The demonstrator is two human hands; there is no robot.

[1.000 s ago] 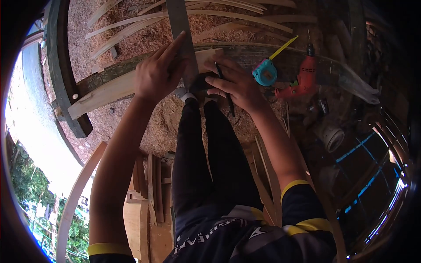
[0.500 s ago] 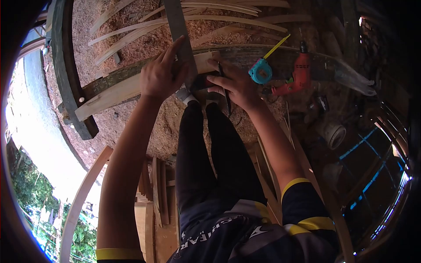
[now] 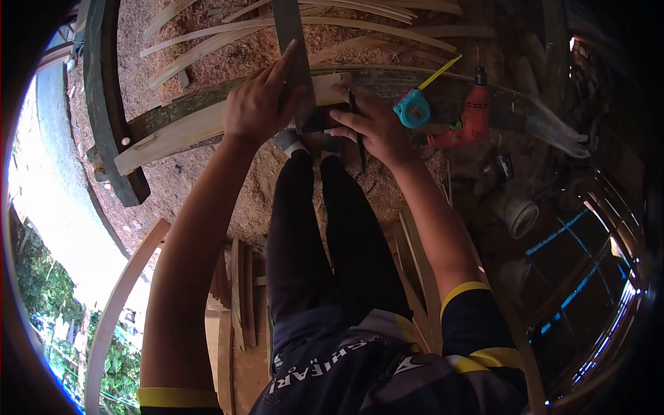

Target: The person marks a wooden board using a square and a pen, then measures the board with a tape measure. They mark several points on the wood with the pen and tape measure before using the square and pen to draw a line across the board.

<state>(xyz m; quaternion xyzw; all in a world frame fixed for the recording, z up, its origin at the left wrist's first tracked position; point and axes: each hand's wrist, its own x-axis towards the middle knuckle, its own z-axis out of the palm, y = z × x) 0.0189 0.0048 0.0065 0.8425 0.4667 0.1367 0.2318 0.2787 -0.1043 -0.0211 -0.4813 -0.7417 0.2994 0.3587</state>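
A pale curved wooden board [image 3: 180, 138] lies along a weathered curved beam [image 3: 449, 90]. Across it stands a try square, its wide steel blade [image 3: 294, 59] pointing away from me and its dark stock [image 3: 317, 123] at the near edge. My left hand [image 3: 257, 104] grips the square at the blade, index finger stretched along it and thumb bent over it. My right hand [image 3: 370, 128] is closed on a dark pen [image 3: 357, 131], held between the fingers. Its fingertips rest by the stock and the board's right end.
Right of my hand, a turquoise tape measure [image 3: 412, 108] with its yellow blade out and a red drill [image 3: 474, 114] lie on the beam. Thin curved strips [image 3: 346, 26] lie on shavings beyond. A dark crosswise timber [image 3: 104, 104] stands left; boards [image 3: 238, 297] lie near my legs.
The view has shifted slightly. My left hand and the square's blade sit a little further right and away, close to the right hand. Both hands keep their hold.
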